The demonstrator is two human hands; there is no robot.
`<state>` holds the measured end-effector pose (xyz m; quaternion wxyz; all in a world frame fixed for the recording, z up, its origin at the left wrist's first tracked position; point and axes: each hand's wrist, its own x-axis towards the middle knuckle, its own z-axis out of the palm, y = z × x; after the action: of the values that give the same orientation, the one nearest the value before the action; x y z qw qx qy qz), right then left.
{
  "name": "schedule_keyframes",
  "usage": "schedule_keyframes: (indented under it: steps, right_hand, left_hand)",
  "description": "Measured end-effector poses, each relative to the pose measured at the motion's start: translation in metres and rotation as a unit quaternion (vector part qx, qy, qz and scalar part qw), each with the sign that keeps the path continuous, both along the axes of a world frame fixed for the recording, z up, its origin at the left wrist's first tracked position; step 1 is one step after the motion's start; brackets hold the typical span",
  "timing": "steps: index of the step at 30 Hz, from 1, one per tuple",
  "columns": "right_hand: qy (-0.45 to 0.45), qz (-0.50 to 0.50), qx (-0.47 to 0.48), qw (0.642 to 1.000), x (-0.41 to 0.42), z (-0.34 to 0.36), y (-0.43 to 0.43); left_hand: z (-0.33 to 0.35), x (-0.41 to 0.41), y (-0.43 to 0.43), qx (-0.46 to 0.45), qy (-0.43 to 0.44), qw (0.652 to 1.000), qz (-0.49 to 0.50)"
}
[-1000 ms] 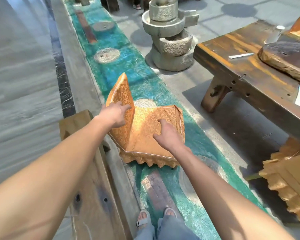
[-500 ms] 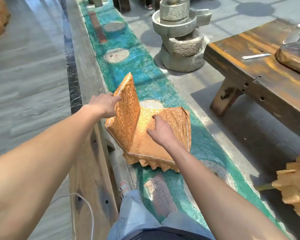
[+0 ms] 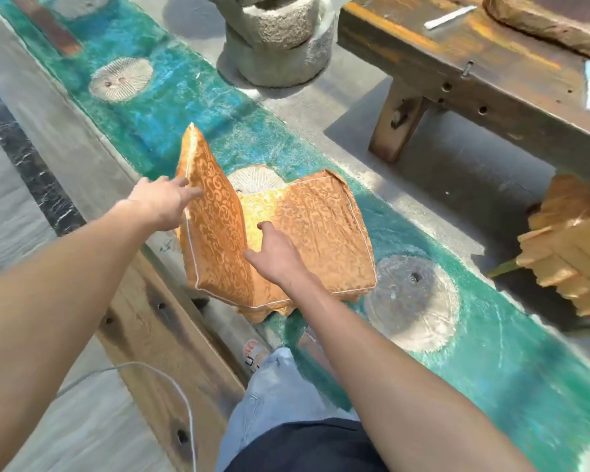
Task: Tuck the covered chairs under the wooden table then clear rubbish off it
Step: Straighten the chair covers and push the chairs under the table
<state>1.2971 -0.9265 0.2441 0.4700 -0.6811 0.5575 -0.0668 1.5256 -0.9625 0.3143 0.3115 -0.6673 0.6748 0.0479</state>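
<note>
We had the chair [image 3: 286, 233], orange cover, on the teal strip [image 3: 171, 107] w/ its back upright, well apart from the table [image 3: 491, 73] at upper right. L hand [image 3: 160, 202] lay flat, fingers spread, against the backrest's outer side; R hand [image 3: 280, 257] pressed open on the seat, gripping nothing.

Both bare forearms are extended forward, the left hand [image 3: 162, 202] held flat with fingers spread and reaching ahead, the right hand [image 3: 276, 257] lowered palm-down, index finger extended.
</note>
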Motion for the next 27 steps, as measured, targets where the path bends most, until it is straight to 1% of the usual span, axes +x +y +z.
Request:
schedule_keyframes:
  steps: [3,8,14,16,19,22,27]
  right_hand:
    - [-0.012,-0.028,0.034,0.999,0.05,-0.009,-0.009]
    - [-0.018,-0.053,0.086,0.995,0.132,-0.022,-0.019]
    - [-0.033,-0.063,0.159,0.985,0.188,-0.041,-0.023]
    - [-0.011,-0.052,0.158,0.986,0.197,-0.045,-0.02]
    - [0.039,-0.022,0.133,0.99,0.205,-0.055,-0.016]
    - [0.081,-0.004,0.098,0.992,0.209,-0.071,-0.017]
    - [0.103,0.024,0.087,0.991,0.212,-0.084,-0.021]
  left_hand:
    - [-0.011,0.036,-0.035,0.033,-0.024,0.996,-0.079]
    - [-0.037,0.083,-0.082,0.077,-0.061,0.976,-0.194]
    - [-0.071,0.116,-0.121,0.122,-0.091,0.94,-0.305]
    - [-0.079,0.12,-0.13,0.128,-0.094,0.93,-0.332]
    - [-0.094,0.123,-0.145,0.124,-0.098,0.912,-0.379]
    - [-0.11,0.123,-0.156,0.132,-0.091,0.904,-0.395]
    - [-0.124,0.119,-0.167,0.148,-0.112,0.871,-0.454]
